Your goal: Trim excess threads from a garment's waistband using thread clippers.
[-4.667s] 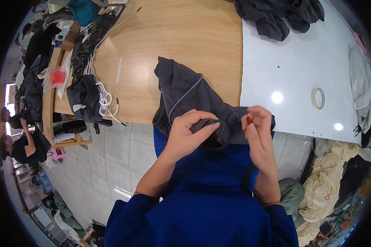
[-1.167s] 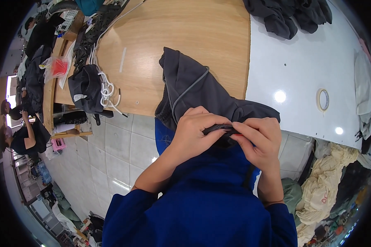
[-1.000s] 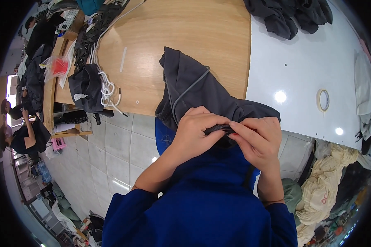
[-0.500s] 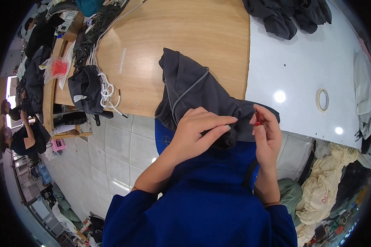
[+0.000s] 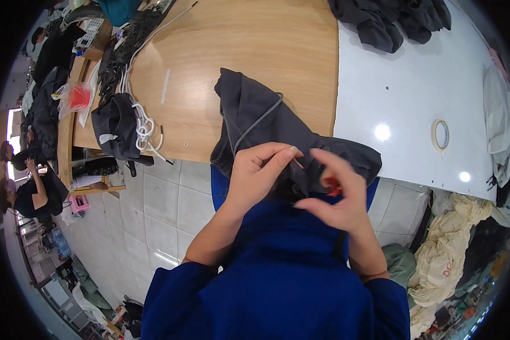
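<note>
A dark grey garment (image 5: pixel 266 122) with a grey drawstring lies over the near edge of the wooden table (image 5: pixel 249 51) and hangs toward me. My left hand (image 5: pixel 258 173) pinches a fold of the garment's edge close to my chest. My right hand (image 5: pixel 337 190) is just to its right, fingers curled around a small red object (image 5: pixel 333 185) against the fabric. Both forearms wear blue sleeves.
A white table (image 5: pixel 413 96) adjoins the wooden one, with a tape roll (image 5: pixel 441 134) and dark clothes (image 5: pixel 391 17) at its far end. Dark garments and white cords (image 5: pixel 144 127) sit at the left. Cream fabric (image 5: pixel 453 249) is piled on the floor at right. A person (image 5: pixel 31 187) sits far left.
My hands have drawn slightly apart along the garment's edge. The right hand has shifted right and lower, with the small red object now showing between its fingers.
</note>
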Tool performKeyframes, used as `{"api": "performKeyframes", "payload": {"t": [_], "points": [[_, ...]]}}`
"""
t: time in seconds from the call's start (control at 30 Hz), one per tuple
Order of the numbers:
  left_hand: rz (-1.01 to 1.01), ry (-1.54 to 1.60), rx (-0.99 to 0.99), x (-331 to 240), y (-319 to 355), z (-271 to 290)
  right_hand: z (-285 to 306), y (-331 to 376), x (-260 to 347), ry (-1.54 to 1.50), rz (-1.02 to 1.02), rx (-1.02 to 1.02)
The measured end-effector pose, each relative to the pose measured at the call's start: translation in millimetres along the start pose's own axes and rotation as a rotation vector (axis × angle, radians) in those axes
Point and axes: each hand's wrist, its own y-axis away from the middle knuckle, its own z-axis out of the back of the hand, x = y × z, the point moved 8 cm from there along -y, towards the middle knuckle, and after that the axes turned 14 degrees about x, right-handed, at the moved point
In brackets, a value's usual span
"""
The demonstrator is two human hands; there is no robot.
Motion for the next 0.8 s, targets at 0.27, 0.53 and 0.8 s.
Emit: {"api": "performKeyframes", "payload": {"t": [0.27, 0.53, 0.8], "points": [[0.094, 0.156, -0.019, 12.4, -4.6, -0.9, 13.6, 12.3, -32.0, -0.079, -0.16, -0.308], [0.084, 0.224, -0.08, 12.7, -11.0, 6.0, 51.6, 32.0, -55.2, -0.455, -0.098, -0.561], [0.052, 0.247, 0.038, 9.4, -17.4, -8.0, -12.1, -11.0, -9.6, 0.302, 0.069, -0.114]]}}
